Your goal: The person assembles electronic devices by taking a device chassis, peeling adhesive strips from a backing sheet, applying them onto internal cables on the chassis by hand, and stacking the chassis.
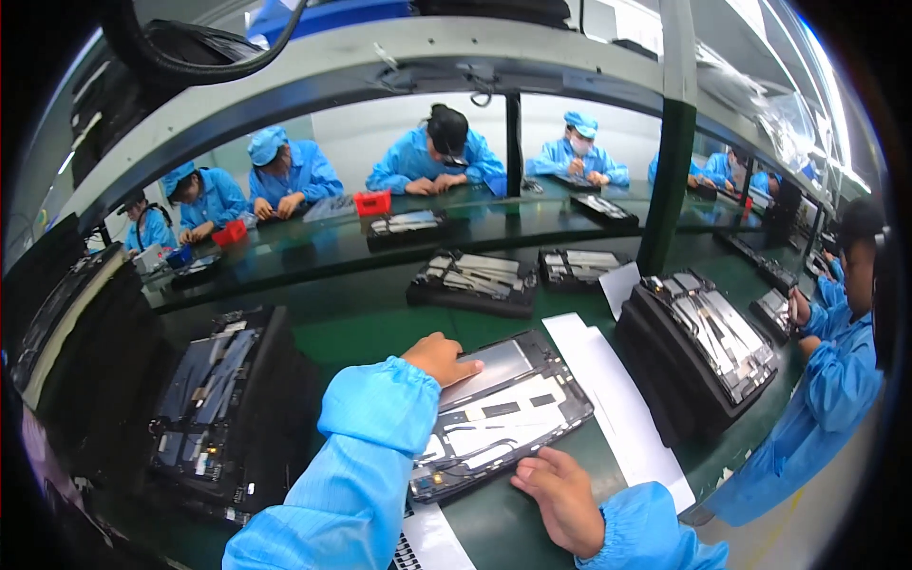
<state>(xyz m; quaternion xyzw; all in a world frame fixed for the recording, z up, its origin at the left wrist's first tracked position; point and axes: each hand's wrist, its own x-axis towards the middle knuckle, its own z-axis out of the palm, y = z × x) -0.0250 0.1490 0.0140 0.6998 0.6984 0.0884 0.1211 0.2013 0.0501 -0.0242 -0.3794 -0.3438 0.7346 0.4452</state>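
Observation:
An opened tablet, its inside showing white strips, black patches and a silver panel, lies tilted on the green bench in front of me. My left hand has hold of its far left edge, thumb over the silver panel and the other fingers curled, partly hidden. Close to the near right edge of the tablet is my right hand, palm turned up and fingers loosely apart, with nothing in it. Both my arms wear light blue sleeves.
Black stacks topped by opened tablets stand at left and right. White paper sheets lie right of my tablet, and a spiral notebook nearer me. More opened tablets lie beyond. Co-workers in blue sit opposite; another person stands right.

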